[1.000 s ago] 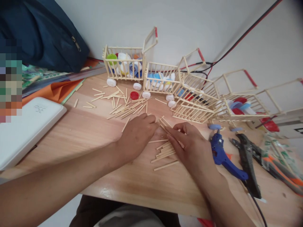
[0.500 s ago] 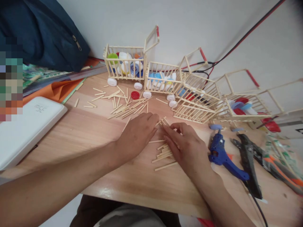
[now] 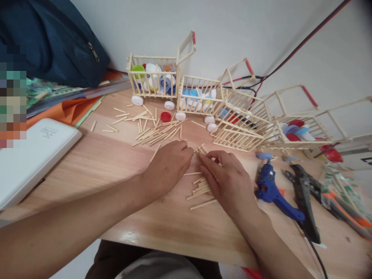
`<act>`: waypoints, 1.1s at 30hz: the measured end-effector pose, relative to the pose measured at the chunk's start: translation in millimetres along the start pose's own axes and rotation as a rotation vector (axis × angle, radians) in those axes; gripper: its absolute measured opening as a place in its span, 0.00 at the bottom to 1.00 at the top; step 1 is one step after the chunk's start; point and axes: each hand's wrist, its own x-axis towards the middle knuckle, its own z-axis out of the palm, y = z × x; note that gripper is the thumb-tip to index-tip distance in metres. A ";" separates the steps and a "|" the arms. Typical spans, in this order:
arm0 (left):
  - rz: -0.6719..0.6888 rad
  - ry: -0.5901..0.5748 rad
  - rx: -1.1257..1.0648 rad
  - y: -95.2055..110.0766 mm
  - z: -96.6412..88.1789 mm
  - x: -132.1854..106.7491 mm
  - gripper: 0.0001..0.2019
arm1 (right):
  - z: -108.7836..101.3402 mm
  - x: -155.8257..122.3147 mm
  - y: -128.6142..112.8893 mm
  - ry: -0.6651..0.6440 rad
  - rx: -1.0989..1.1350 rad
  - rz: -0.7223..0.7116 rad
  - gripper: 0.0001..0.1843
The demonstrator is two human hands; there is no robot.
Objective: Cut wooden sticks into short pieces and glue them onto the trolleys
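Note:
My right hand (image 3: 228, 176) pinches a small frame of thin wooden sticks (image 3: 200, 148) between thumb and fingers, low over the table. Most of that frame is hidden behind the fingers. My left hand (image 3: 170, 164) is closed close beside it on the left, fingertips near the frame's left end; whatever it grips is hidden. Under and beside my right hand lie several cut wooden sticks (image 3: 200, 190), roughly parallel. Beyond my left hand a loose pile of short sticks (image 3: 157, 133) spreads out, with a red bottle cap (image 3: 166, 116) at its far edge.
Several stick-built carts, such as one with white wheels (image 3: 154, 95), stand along the wall, holding bottle caps. A blue glue gun (image 3: 271, 193), black cutters (image 3: 305, 205) and orange-grey pliers (image 3: 345, 213) lie right. A white power bank (image 3: 37, 155) and dark blue bag (image 3: 66, 42) are left.
My left hand's fingers have curled in a little and its fingertips have shifted slightly. My right hand stays on the stick frame almost unmoved.

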 end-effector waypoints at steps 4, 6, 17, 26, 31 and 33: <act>0.003 0.004 0.011 0.7 0.6 -0.2 0.09 | -0.3 0.5 -1.1 -0.003 0.006 0.001 0.15; 0.005 0.000 0.017 1.0 0.8 -0.1 0.09 | -0.2 0.6 -1.3 0.003 0.004 -0.005 0.15; 0.003 -0.014 0.037 2.7 -0.6 0.1 0.08 | -0.7 2.4 -3.3 -0.002 -0.057 -0.011 0.14; 0.001 -0.011 0.040 2.9 -0.1 0.4 0.08 | -1.2 3.5 -3.8 0.011 -0.096 -0.018 0.13; -0.002 0.000 0.041 1.5 0.8 -0.6 0.07 | -2.0 0.8 4.5 0.107 0.028 0.006 0.15; -0.005 -0.001 0.053 1.5 0.8 -0.3 0.07 | -1.4 -0.4 8.7 0.164 0.060 0.047 0.14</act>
